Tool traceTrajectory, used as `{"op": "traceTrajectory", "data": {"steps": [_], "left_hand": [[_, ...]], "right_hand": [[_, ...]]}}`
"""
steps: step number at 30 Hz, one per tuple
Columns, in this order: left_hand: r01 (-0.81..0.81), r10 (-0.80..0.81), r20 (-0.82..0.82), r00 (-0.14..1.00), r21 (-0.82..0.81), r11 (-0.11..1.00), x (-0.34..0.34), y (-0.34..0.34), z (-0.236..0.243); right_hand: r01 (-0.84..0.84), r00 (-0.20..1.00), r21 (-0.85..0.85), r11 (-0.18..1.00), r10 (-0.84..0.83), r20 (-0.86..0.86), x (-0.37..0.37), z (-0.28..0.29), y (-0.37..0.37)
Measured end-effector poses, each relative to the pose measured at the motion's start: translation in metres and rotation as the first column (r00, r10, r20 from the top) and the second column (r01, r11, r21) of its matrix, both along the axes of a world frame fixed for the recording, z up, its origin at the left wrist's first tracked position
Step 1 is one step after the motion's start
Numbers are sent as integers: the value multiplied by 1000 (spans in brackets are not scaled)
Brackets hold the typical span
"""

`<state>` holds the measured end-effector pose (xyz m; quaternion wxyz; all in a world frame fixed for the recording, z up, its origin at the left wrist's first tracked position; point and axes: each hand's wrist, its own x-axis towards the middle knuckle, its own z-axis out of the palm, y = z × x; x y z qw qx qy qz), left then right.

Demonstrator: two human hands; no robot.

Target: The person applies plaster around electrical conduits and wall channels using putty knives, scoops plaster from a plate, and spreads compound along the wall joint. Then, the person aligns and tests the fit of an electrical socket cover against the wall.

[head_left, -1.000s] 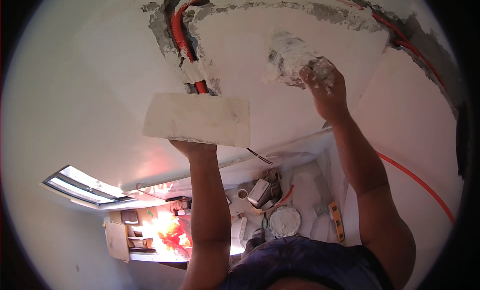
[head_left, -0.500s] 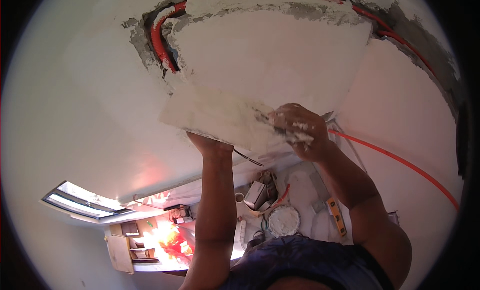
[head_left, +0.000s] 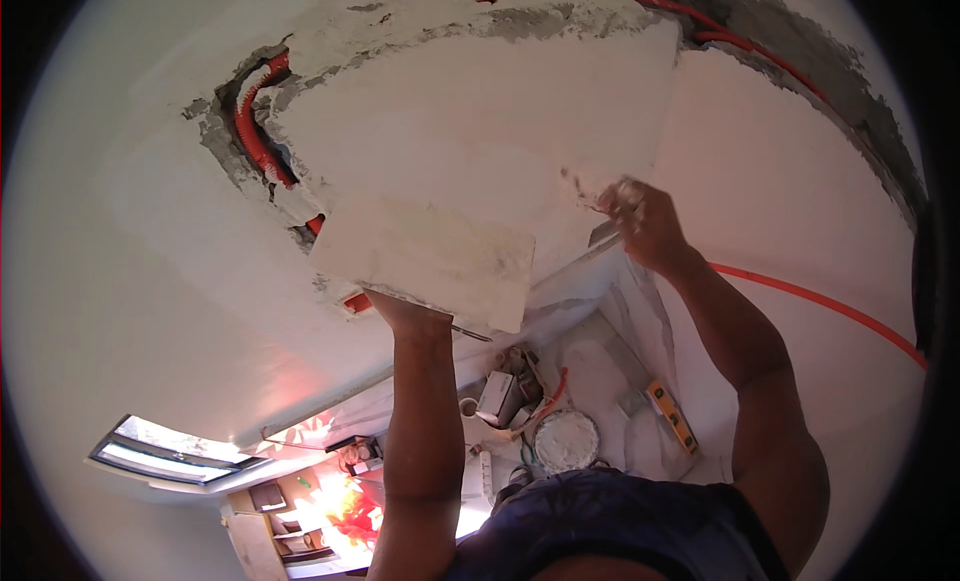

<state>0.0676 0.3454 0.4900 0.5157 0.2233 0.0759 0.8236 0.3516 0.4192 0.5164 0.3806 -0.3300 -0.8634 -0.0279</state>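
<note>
My left hand is closed under a pale rectangular plastering board, supporting it near the chased wall. Its fingers are mostly hidden behind the board. To its right, my right hand grips a plaster-smeared trowel, blurred and seen nearly edge-on, apart from the board. Above and left of the board, red corrugated conduit sits in a rough broken channel, with patches of grey and white plaster along its edges. More red conduit runs in the channel at upper right.
Below are a round bucket of white material, a yellow level, a white box and assorted tools. A skylight-like window and bright shelving are at lower left. A loose red tube crosses the right wall.
The trowel swept from the upper wall down to the board, then moved up and right off it. The board shifted slightly lower and right; the chased channels now sit further left in view.
</note>
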Motion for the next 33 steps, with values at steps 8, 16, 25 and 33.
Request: {"op": "traceTrajectory", "data": {"steps": [8,16,25,33], "left_hand": [[78,-80,-58,995,-32,996,25,12,-11],[154,-152,23,988,-69,986,-10,-26,-95],[-48,30,-60,998,-325,944,-106,-158,-194],[-123,126,-16,992,-385,915,-109,-207,-230]], "right_hand": [[-397,836,-754,523,-134,-533,27,-19,13],[-667,513,-670,326,-451,-730,41,-91,9],[-547,679,-737,398,-305,-668,1,-84,28],[-599,693,-672,436,-138,-708,-90,-54,47]]}}
